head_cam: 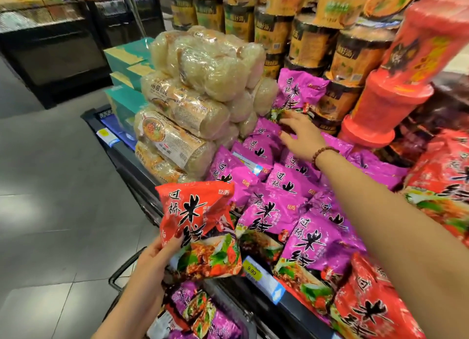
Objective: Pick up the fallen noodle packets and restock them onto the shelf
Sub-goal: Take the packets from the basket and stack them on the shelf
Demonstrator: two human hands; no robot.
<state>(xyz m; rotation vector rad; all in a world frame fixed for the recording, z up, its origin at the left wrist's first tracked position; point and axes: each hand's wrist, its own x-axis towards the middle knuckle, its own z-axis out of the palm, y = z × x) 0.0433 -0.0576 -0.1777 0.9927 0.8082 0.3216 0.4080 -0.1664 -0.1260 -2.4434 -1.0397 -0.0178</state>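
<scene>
My left hand (pixel 154 256) grips a red noodle packet (pixel 200 227) by its left edge and holds it upright in front of the shelf. My right hand (pixel 302 138) reaches far over the shelf, fingers spread, touching a purple noodle packet (pixel 297 95) that leans at the back of the purple pile. Several purple packets (pixel 286 211) lie stacked across the shelf. More purple packets (pixel 195 310) sit in a basket below my left hand.
Clear bags of rice vermicelli (pixel 193 90) are piled at the shelf's left end. Noodle bowls (pixel 312 39) stand stacked behind, and tall red cup packs (pixel 396 90) lean at right. Red packets (pixel 370 310) fill the right side. A yellow price tag (pixel 251 271) marks the shelf edge. Grey floor tiles (pixel 50 186) stretch left.
</scene>
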